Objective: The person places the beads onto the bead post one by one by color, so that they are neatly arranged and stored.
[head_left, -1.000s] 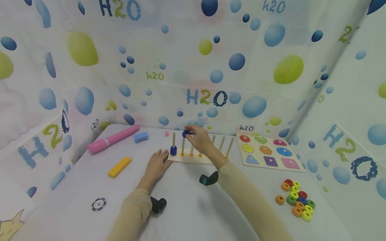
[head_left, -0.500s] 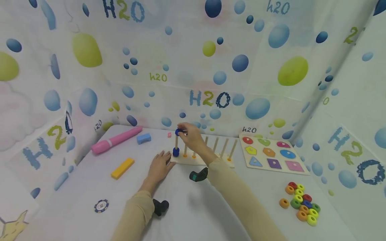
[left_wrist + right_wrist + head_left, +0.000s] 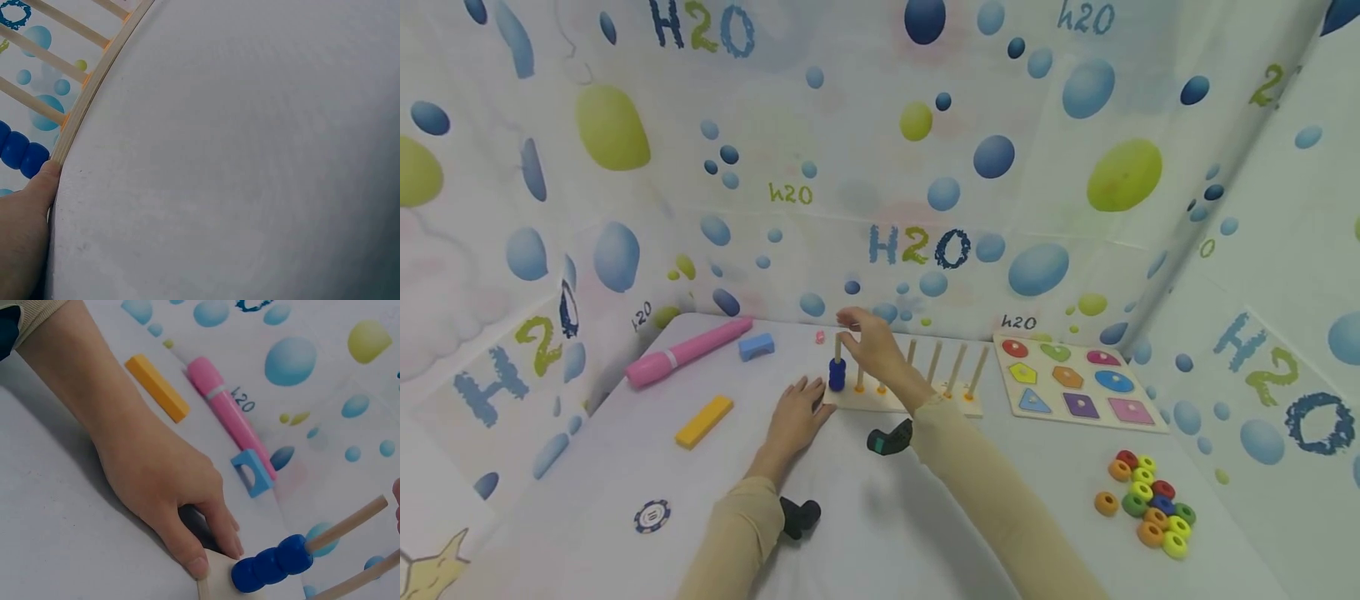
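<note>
Spreading under both hands, the white table [image 3: 865, 533] carries a wooden peg board [image 3: 901, 398]. Left hand [image 3: 793, 417] lies flat, fingers relaxed, thumb against the board's corner. Right hand [image 3: 871, 343] hovers open, empty, just above the end peg, where blue rings [image 3: 837, 374] sit stacked.

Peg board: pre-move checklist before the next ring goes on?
1. Peg board steadied: ok, left hand rests at its left corner, thumb against the edge in the left wrist view.
2. Blue rings seated on the leftmost peg: ok, stacked at its base.
3. Right hand free: ok, fingers open near the peg top, holding nothing.
4. Other pegs free: ok, no rings on them.
5. Loose rings available: ok, piled on the table at right.
6. Rings in the stack: three in the right wrist view.
</note>
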A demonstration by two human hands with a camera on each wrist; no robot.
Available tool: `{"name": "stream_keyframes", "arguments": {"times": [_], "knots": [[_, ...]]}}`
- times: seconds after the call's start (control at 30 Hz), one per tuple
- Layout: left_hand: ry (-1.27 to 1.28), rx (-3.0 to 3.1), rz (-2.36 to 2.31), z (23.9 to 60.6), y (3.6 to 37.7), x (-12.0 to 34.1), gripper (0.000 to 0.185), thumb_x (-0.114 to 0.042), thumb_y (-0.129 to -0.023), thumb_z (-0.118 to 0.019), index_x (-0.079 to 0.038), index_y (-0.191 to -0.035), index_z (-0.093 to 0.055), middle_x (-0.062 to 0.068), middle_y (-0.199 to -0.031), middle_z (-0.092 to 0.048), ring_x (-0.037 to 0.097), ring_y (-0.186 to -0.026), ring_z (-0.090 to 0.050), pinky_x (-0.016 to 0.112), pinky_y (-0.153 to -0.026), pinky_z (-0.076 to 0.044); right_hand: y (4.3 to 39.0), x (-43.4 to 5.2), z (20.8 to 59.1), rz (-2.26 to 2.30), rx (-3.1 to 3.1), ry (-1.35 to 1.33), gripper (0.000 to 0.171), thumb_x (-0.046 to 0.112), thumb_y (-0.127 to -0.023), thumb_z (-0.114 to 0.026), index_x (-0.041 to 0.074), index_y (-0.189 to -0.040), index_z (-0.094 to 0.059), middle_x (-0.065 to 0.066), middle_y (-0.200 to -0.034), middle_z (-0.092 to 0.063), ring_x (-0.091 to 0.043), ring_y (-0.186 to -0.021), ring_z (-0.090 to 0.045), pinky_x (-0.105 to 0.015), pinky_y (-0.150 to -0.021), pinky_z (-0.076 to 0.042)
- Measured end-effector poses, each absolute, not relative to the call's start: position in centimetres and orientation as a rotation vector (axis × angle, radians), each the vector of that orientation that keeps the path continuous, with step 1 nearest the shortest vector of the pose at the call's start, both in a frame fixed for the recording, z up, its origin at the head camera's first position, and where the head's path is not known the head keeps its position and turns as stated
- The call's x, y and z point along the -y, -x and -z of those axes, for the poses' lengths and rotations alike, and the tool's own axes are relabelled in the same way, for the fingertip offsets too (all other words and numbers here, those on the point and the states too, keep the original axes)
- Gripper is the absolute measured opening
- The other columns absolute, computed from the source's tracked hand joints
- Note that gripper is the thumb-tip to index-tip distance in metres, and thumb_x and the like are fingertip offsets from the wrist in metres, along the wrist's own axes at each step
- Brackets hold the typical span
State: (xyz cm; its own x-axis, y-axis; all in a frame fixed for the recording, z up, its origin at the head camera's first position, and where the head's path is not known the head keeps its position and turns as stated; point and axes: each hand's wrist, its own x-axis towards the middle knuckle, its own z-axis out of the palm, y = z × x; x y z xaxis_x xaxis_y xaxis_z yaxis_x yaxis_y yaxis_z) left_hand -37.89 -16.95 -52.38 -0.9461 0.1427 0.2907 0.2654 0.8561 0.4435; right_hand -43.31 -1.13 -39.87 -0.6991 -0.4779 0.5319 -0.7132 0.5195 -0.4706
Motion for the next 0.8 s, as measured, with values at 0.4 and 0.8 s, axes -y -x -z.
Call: {"name": "stream_keyframes", "arguments": {"times": [0.4, 0.8], "knots": [[0.329, 2.746, 0.716, 52.8, 38.2, 16.4, 0.056, -0.035, -0.093, -0.060, 0.005, -0.130, -0.053, 0.020, -0.135, -0.050, 0.040, -0.132, -0.033, 0.050, -0.113, -0.020, 43.1, -2.1, 39.3, -0.970, 2.314, -0.958, 0.028, 0.002, -0.087, -0.066, -0.002, -0.114, -0.059, -0.013, -0.107, -0.067, -0.023, -0.098, -0.064, -0.025, -0.087, -0.052], [0.323, 2.761, 0.718, 52.8, 38.4, 16.7, 0.057, -0.035, -0.093, -0.059, 0.006, -0.131, -0.051, 0.021, -0.136, -0.049, 0.042, -0.133, -0.032, 0.051, -0.113, -0.019, 43.0, -6.9, 39.3, -1.091, 2.194, -0.899, 0.025, -0.003, -0.084, -0.067, -0.006, -0.108, -0.061, -0.015, -0.103, -0.067, -0.024, -0.096, -0.064, -0.026, -0.084, -0.054]]}}
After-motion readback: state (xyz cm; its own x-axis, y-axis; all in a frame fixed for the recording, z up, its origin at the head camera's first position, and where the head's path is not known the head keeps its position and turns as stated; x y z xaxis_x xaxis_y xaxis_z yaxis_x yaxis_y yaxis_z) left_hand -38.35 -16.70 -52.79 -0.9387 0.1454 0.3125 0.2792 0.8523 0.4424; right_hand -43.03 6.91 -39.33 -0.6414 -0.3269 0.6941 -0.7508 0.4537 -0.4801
